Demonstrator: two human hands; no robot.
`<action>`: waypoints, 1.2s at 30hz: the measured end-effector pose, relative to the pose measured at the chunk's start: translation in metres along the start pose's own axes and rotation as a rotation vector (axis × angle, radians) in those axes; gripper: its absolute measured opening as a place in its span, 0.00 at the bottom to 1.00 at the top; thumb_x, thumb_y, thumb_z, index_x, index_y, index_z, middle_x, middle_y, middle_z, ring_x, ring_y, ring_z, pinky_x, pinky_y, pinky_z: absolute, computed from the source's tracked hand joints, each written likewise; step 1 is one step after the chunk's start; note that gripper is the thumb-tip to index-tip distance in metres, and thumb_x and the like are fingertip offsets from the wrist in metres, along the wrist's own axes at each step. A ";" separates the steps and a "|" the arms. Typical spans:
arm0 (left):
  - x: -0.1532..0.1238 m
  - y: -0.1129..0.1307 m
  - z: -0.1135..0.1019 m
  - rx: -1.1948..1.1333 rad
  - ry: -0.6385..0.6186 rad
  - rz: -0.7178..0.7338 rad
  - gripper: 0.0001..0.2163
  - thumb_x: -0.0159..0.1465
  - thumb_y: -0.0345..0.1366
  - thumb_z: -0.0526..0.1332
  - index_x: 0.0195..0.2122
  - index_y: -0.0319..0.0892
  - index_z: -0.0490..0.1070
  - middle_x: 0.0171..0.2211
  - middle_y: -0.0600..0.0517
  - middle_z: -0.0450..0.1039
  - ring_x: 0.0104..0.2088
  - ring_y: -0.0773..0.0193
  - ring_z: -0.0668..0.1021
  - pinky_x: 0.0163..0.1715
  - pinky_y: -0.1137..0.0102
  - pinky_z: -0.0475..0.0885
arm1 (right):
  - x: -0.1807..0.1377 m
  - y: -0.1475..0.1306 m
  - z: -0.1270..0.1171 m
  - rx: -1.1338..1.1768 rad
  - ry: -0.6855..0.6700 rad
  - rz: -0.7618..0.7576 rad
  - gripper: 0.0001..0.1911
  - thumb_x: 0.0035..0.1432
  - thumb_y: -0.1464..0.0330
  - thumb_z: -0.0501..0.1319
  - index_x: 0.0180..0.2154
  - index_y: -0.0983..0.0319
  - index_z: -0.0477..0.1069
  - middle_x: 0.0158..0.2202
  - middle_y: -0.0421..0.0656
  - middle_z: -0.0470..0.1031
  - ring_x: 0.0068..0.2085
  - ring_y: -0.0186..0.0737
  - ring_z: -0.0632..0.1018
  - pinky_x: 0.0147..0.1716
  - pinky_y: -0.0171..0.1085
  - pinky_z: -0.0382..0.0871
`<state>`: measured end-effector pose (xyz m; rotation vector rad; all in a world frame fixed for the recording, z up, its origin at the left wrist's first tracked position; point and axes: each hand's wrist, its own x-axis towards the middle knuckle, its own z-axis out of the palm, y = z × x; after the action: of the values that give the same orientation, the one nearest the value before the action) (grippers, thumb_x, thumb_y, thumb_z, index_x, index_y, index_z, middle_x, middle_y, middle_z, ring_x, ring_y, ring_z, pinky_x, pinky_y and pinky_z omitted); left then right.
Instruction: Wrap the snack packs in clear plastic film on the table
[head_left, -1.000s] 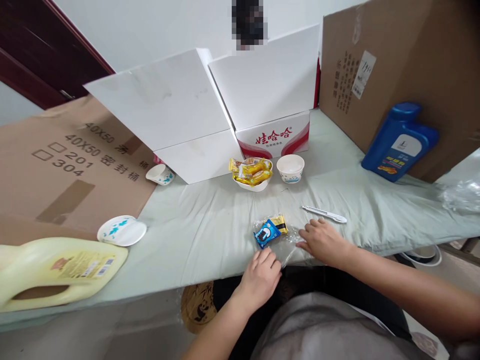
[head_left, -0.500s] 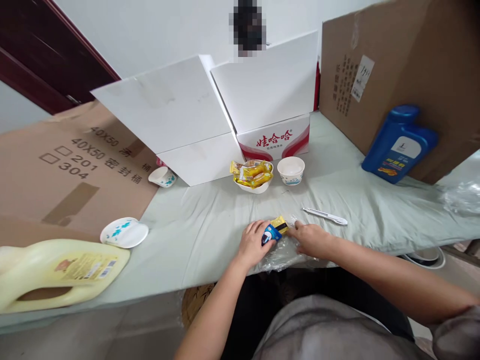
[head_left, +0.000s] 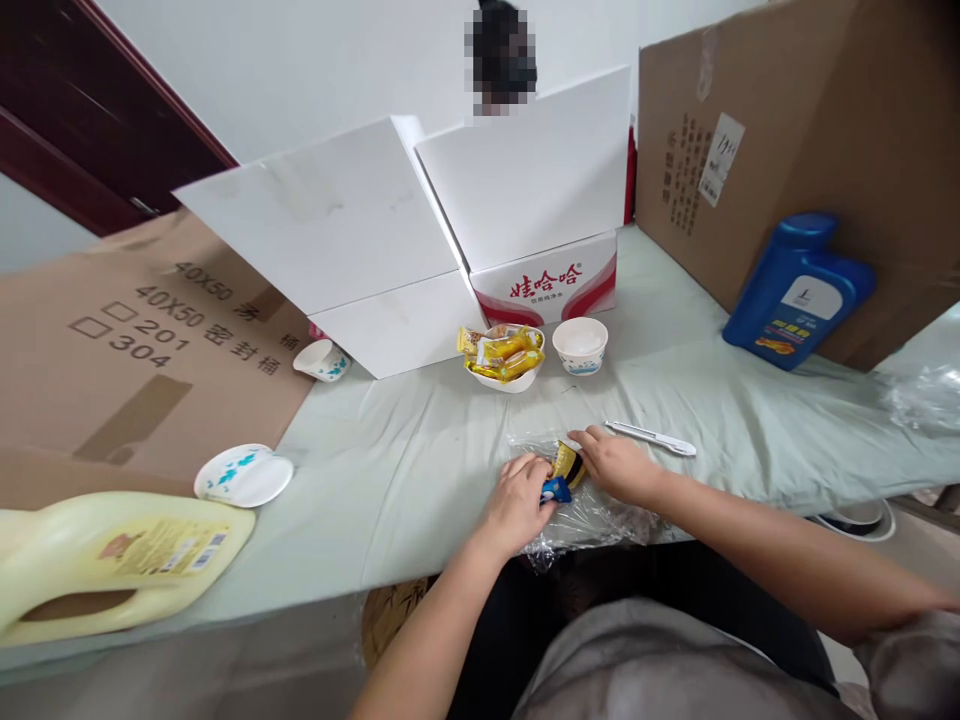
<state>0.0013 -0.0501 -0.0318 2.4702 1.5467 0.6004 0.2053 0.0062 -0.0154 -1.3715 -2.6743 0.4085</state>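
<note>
A small blue and yellow snack packet (head_left: 563,474) lies on a sheet of clear plastic wrap (head_left: 592,510) at the table's near edge. My left hand (head_left: 517,500) curls over the packet's left end, fingers closed on it and the film. From the right, my right hand (head_left: 616,465) pinches the packet's yellow end, fingers together. A white utility knife (head_left: 651,437) lies just beyond my right hand.
A white bowl of yellow snack packets (head_left: 504,356) and an empty paper bowl (head_left: 580,345) stand before an open white carton (head_left: 480,225). A blue jug (head_left: 796,290) leans on a brown box at right. A cream jug (head_left: 112,560), a paper plate (head_left: 243,474) and a tipped cup (head_left: 321,360) lie left.
My left hand came up from the table edge onto the packet. Both hands closed in on it, and the plastic wrap bunched around it.
</note>
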 end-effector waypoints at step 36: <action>0.196 -0.096 -0.100 0.170 0.161 -0.112 0.15 0.57 0.28 0.59 0.46 0.41 0.69 0.43 0.48 0.72 0.44 0.58 0.74 0.48 0.65 0.70 | 0.008 0.012 0.034 0.093 0.110 -0.022 0.13 0.66 0.70 0.48 0.44 0.62 0.70 0.42 0.47 0.71 0.39 0.39 0.75 0.37 0.36 0.64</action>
<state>-0.0443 0.1606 0.0744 2.4860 1.8551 0.6906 0.2030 0.0127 -0.0521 -1.2989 -2.5465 0.4356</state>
